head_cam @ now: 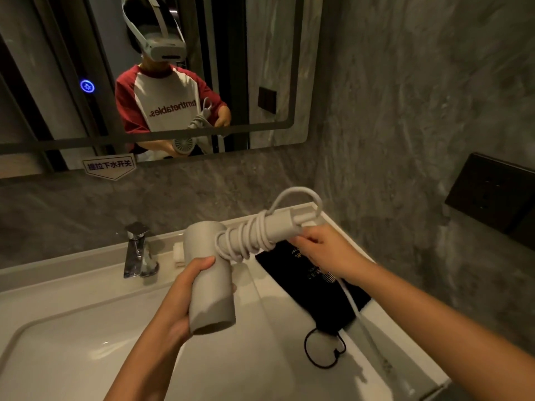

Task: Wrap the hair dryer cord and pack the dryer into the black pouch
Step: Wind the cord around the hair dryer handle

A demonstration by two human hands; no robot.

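A pale grey hair dryer (210, 290) is held over the basin, barrel pointing down toward me and handle sticking out to the right. My left hand (185, 287) grips the barrel. The grey cord (249, 235) is wound in several coils around the handle, loops off its end, and a loose length trails down to the right. My right hand (321, 250) pinches the cord just below the handle's end. The black pouch (315, 287) lies flat on the counter's right side beneath my right hand, its drawstring loop (324, 350) toward me.
A white sink basin (72, 342) fills the lower left, with a chrome faucet (139, 250) behind it. Grey marble wall on the right carries a black socket panel (492, 192). A mirror (275, 68) hangs above the counter.
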